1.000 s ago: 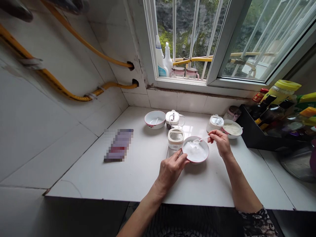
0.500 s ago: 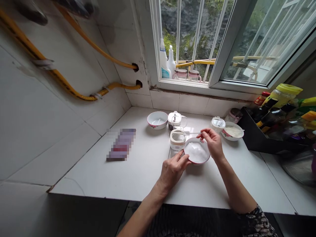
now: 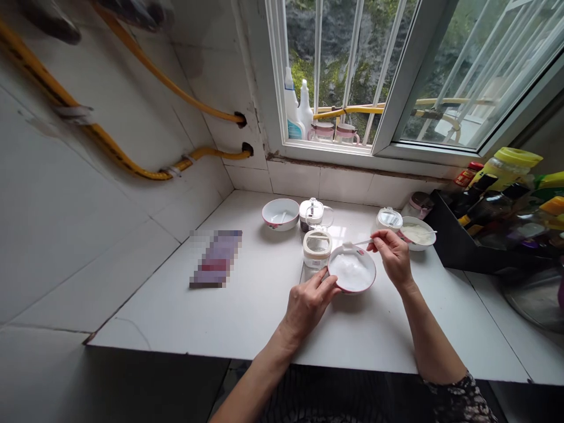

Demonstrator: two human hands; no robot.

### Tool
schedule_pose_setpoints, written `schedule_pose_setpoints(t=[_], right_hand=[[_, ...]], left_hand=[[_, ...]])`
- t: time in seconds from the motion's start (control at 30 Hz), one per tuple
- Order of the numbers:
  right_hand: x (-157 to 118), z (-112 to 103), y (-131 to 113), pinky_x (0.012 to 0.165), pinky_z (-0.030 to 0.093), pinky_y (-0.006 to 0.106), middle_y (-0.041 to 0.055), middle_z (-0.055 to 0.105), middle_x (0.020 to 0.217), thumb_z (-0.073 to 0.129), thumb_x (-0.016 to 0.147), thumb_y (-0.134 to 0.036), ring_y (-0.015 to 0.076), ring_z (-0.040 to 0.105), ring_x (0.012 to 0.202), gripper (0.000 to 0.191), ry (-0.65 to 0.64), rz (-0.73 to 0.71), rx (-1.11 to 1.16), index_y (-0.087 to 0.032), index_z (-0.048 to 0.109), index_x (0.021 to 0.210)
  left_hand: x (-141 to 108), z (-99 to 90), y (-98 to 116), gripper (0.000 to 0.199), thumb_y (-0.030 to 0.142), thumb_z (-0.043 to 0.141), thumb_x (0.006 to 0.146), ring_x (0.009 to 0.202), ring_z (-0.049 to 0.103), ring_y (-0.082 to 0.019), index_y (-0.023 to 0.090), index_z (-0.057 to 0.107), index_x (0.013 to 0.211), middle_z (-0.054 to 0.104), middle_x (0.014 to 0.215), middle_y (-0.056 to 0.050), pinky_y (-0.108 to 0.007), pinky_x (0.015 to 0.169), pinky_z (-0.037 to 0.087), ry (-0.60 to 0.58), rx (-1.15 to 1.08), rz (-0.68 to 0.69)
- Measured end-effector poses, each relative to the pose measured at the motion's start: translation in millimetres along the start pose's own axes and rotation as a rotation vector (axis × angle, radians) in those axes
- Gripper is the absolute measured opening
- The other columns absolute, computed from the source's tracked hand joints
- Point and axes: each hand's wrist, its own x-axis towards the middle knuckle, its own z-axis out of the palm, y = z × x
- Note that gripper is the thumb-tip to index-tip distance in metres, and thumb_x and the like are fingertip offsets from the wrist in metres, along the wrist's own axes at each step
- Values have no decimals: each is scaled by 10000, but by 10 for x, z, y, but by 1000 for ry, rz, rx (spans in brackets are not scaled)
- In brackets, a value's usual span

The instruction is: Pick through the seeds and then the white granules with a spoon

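My left hand is closed on the near left rim of a bowl that has a pink edge. White granular stuff fills much of the bowl. Between the fingertips of my right hand is the handle of a small white spoon, whose head is over the bowl's far rim. Touching or just left of the bowl stands a clear square jar with a cream-rimmed lid opening. What lies on the spoon's head is hard to make out.
Behind the jar are a second jar with its lid raised and a bowl. To the right stand a white-lidded jar, a bowl of pale stuff and a black bottle box. A blurred purple object lies left.
My right hand has moved right with the spoon, bringing its head from over the clear jar to over the bowl's far rim. My left hand and the bowl stay in place.
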Motion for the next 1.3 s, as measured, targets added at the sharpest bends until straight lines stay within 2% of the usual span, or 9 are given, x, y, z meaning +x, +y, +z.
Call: schedule_pose_setpoints(t=[0.13, 0.4, 0.6, 0.8, 1.1, 1.3], right_hand=[[17, -134, 104, 591, 466, 298, -13, 627, 574, 551, 810, -282, 159, 591, 555, 105, -22, 73, -37, -200, 613, 785], [-38, 7, 39, 646, 455, 302, -8, 627, 590, 531, 814, -276, 161, 588, 605, 120, -137, 83, -84, -212, 606, 746], [13, -49, 115, 575, 442, 300, -1, 621, 545, 580, 746, -322, 153, 544, 538, 124, -59, 255, 143, -201, 607, 731], [67, -106, 108, 549, 429, 289, -3, 618, 524, 624, 678, -303, 144, 544, 531, 109, 0, 348, 260, -195, 625, 692], [70, -89, 178, 519, 427, 287, 11, 626, 508, 651, 638, -328, 141, 535, 500, 150, -21, 411, 273, -185, 618, 669], [84, -59, 173, 514, 440, 283, 25, 653, 546, 697, 630, -353, 152, 580, 517, 199, -6, 427, 330, -185, 618, 701]], left_hand=[[-5, -8, -9, 264, 341, 465, 1017, 761, 732, -150, 176, 671, 1007, 742, 1097, -102, -215, 542, 506, -2, 12, 11], [-9, 4, -15, 233, 327, 497, 1005, 795, 733, -150, 180, 677, 1025, 743, 1094, -103, -203, 563, 522, -14, 13, 13], [-6, -8, -15, 256, 345, 475, 1014, 776, 733, -147, 185, 675, 1018, 744, 1095, -101, -202, 552, 511, -18, 15, 11], [-12, -2, -18, 257, 342, 476, 1013, 757, 730, -145, 181, 677, 1013, 743, 1093, -105, -200, 536, 501, -17, 14, 5], [-24, 2, -20, 210, 313, 518, 994, 795, 731, -149, 189, 684, 1027, 735, 1126, -100, -196, 553, 518, -35, 8, -3], [-17, 10, -17, 203, 307, 520, 993, 787, 730, -150, 190, 684, 1015, 736, 1115, -99, -203, 552, 515, -24, 4, -3]])
